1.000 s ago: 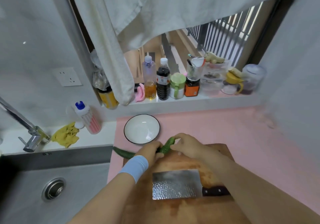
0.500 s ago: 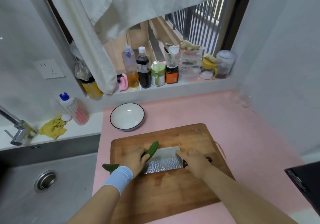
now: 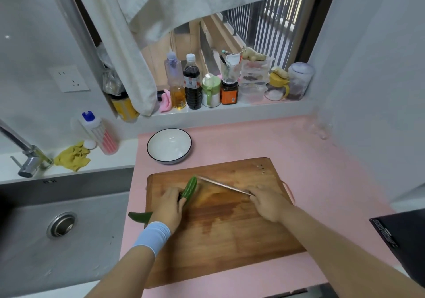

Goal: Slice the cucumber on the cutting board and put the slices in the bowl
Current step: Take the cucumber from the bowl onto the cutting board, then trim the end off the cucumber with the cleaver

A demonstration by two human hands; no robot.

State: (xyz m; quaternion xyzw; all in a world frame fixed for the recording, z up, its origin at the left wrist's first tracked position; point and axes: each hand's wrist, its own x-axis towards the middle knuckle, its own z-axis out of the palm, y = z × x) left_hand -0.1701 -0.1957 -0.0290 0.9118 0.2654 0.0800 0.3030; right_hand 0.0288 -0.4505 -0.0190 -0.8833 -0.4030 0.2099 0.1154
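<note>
Pinning the cucumber [image 3: 189, 188] against the cutting board [image 3: 230, 240], the left hand [image 3: 169, 208] is curling its fingers over the vegetable's middle. A pale blue wristband [image 3: 151, 236] is sitting on that wrist. The cucumber is lying diagonally across the board's left portion, with its far tip pointing away from the person. Its near end is overhanging the board's left edge above the pink counter [image 3: 253, 141].

The right hand [image 3: 269, 203] is gripping the handle of a cleaver [image 3: 224, 185], its fingers wrapped round it. The blade is standing edge-down with the spine showing as a thin line, running from this hand toward the cucumber's far tip. Whether steel is touching cucumber cannot be told.

A white bowl [image 3: 169, 145] with a dark rim is resting on the counter just beyond the board's far left corner.

To the left, a steel sink [image 3: 34, 263] is lying beside the counter, with a faucet [image 3: 27, 157] and a yellow cloth [image 3: 73, 157] on the ledge behind it. Bottles and jars are lining the windowsill, among them a dark sauce bottle [image 3: 192, 86].
</note>
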